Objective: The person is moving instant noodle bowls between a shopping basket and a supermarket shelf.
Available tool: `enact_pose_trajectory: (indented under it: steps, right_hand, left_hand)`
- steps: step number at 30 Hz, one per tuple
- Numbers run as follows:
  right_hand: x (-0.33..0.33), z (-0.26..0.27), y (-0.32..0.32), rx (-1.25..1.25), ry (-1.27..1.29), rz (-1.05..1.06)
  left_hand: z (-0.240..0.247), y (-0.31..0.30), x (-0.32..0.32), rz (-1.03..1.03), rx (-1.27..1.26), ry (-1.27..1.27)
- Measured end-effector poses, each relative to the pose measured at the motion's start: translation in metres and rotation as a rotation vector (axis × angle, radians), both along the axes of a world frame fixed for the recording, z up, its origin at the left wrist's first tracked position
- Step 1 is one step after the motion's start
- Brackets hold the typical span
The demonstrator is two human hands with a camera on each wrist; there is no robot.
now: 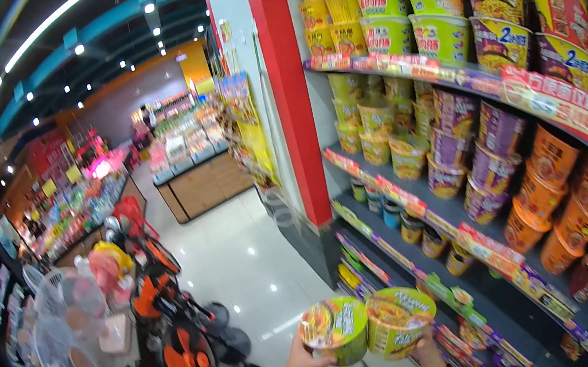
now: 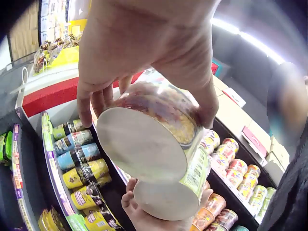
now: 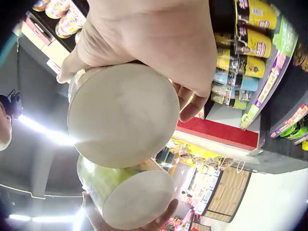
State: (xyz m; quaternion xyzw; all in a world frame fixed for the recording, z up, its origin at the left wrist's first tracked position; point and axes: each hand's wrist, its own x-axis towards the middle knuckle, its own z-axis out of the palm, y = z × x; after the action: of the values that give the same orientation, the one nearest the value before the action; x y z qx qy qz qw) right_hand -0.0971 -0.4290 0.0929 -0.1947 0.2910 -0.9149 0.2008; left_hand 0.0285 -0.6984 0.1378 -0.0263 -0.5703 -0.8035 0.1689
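My left hand (image 1: 302, 364) grips a green-lidded instant noodle cup (image 1: 335, 328), thumb and fingers round its side. Beside it my right hand (image 1: 428, 355) holds a second green cup (image 1: 398, 321), and the two cups touch or nearly touch. From the left wrist view, the left hand (image 2: 149, 53) spans its cup, whose pale base (image 2: 142, 144) faces the camera; the other hand (image 2: 154, 216) is below. In the right wrist view, the right hand (image 3: 154, 43) is curled round its cup (image 3: 122, 115), with the left hand's cup (image 3: 137, 199) below it.
Shelves (image 1: 410, 198) of stacked noodle cups stand at the right, beside a red-edged pillar (image 1: 287, 87). Strollers or carts with orange parts (image 1: 188, 358) and fans (image 1: 70, 303) stand at the lower left. A tiled floor (image 1: 233, 257) runs between, towards a wooden display (image 1: 209, 188).
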Motion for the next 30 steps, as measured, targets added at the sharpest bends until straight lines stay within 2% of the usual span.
enact_pose_trajectory:
  steps: [1,3,6,8,9,10,12,14,16,17,18,20,22,23,24,25,26,28,30]
  right_hand:
    - [-0.031,-0.019,-0.009,0.06,0.058,0.081]
    - [-0.058,0.017,-0.047,0.146,0.167,0.046]
    - [-0.117,0.04,-0.09,0.216,0.309,0.041]
    - [-0.145,0.049,-0.115,0.276,0.347,0.026]
    - [-0.162,0.055,-0.122,0.382,0.429,-0.002]
    - [-0.174,0.062,-0.13,0.488,0.512,-0.029]
    - [-0.189,0.088,-0.147,0.567,0.565,-0.086]
    - [-0.212,0.093,-0.156,0.645,0.622,-0.147]
    - [-0.244,0.088,-0.169,0.901,0.696,-0.34]
    - [-0.261,0.108,-0.177,0.796,0.697,-0.423]
    - [-0.281,0.115,-0.183,0.814,0.69,-0.443]
    - [-0.312,0.127,-0.194,0.609,0.667,-0.728]
    - [-0.339,0.146,-0.207,0.47,0.539,-0.866]
    - [-0.357,0.157,-0.208,0.519,0.643,-1.065]
    - [-0.365,0.163,-0.22,0.418,0.693,-1.067]
    - [-0.391,0.172,-0.219,0.52,0.632,-1.374]
    - [-0.4,0.184,-0.227,0.519,0.577,-1.418]
    - [-0.43,0.206,-0.235,0.721,0.621,-1.701]
    - [-0.463,0.217,-0.245,0.734,0.624,-1.765]
  left_hand:
    - [0.001,-0.017,-0.015,0.018,-0.071,0.033]
    - [0.009,-0.05,-0.047,0.04,-0.158,0.068]
    - [0.008,-0.095,-0.087,-0.024,-0.088,-0.088]
    - [-0.002,-0.121,-0.11,0.089,-0.094,-0.106]
    - [0.001,-0.129,-0.121,0.111,-0.156,-0.138]
    - [0.001,-0.136,-0.127,0.105,-0.147,-0.15]
    - [0.0,-0.148,-0.149,0.189,-0.116,-0.123]
    - [-0.013,-0.161,-0.166,0.177,-0.059,-0.137]
    - [-0.027,-0.186,-0.197,0.156,-0.065,-0.149]
    - [-0.03,-0.199,-0.212,0.117,-0.098,-0.188]
    - [-0.036,-0.209,-0.227,0.09,-0.092,-0.187]
    - [-0.048,-0.233,-0.252,0.064,-0.078,-0.175]
    - [-0.073,-0.259,-0.281,0.017,-0.089,-0.16]
    - [-0.076,-0.273,-0.294,0.008,-0.083,-0.17]
    - [-0.08,-0.292,-0.309,-0.003,-0.081,-0.176]
    - [-0.095,-0.322,-0.335,-0.021,-0.165,-0.2]
    - [-0.094,-0.339,-0.348,-0.052,-0.155,-0.205]
    - [-0.087,-0.363,-0.384,-0.059,-0.157,-0.162]
    - [-0.082,-0.389,-0.416,-0.1,-0.112,-0.144]
